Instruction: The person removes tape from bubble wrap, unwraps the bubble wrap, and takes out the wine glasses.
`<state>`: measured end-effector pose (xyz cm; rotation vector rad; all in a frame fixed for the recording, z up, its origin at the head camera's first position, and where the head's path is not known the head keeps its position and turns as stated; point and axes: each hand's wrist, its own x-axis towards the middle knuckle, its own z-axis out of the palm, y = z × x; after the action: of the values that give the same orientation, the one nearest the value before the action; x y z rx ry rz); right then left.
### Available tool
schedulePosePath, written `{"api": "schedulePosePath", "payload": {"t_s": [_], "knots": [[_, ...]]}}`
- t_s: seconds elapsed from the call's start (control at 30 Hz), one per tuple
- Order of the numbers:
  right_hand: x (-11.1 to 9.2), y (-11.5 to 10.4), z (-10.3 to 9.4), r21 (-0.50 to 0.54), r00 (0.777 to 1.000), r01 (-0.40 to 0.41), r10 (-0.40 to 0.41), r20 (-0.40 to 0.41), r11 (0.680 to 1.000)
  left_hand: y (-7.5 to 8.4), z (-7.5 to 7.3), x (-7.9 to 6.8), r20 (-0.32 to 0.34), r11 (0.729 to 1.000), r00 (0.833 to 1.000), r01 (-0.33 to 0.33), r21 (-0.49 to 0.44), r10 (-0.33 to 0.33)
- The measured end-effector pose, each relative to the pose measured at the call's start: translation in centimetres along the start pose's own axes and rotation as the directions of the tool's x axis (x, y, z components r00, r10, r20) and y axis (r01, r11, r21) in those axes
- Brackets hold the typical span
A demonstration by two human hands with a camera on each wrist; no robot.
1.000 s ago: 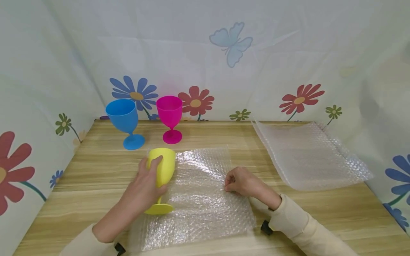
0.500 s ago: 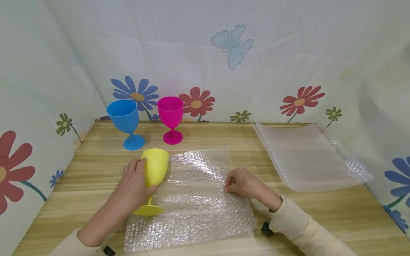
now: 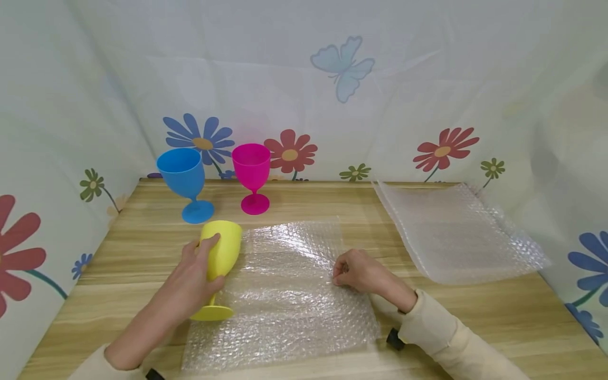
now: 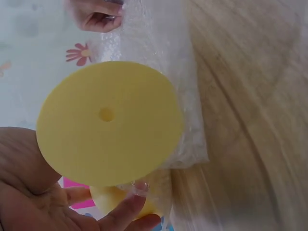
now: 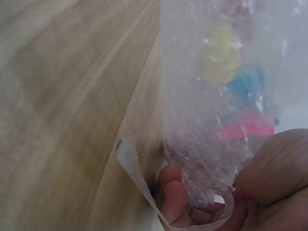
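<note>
My left hand grips a yellow goblet by its bowl, thumb and fingers around it. The goblet leans over the left side of a clear bubble wrap sheet. Its flat round base faces the camera in the left wrist view and covers much of the bowl. At the sheet's right edge, my right hand pinches the bubble wrap between thumb and fingers. A thin clear strip curls out from those fingers in the right wrist view.
A blue goblet and a pink goblet stand upright behind the sheet, near the back wall. To the right lies another piece of bubble wrap, overhanging the wooden table's right edge. Flower-printed cloth encloses the back and sides.
My left hand has moved left with the yellow goblet, and the sheet's left edge has shifted slightly left too. My right hand keeps its hold in the same place.
</note>
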<state>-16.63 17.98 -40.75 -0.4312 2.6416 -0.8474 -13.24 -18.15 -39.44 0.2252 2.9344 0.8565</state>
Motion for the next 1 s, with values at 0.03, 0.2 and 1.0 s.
{"api": "schedulePosePath", "payload": {"t_s": [0.03,0.2,1.0], "knots": [[0.0,0.0,0.0,0.0,1.0,-0.002,0.002,0.001,1.0,-0.1,0.0,0.0,-0.003,1.0,1.0,0.001,0.003,-0.001],[0.0,0.0,0.1,0.007,1.0,-0.016,0.016,0.001,1.0,-0.6,0.0,0.1,-0.038,1.0,0.999,0.007,-0.025,-0.008],[0.0,0.4,0.1,-0.007,1.0,-0.011,0.011,0.002,1.0,-1.2,-0.8,1.6,-0.022,0.973,0.977,0.206,-0.107,-0.21]]}}
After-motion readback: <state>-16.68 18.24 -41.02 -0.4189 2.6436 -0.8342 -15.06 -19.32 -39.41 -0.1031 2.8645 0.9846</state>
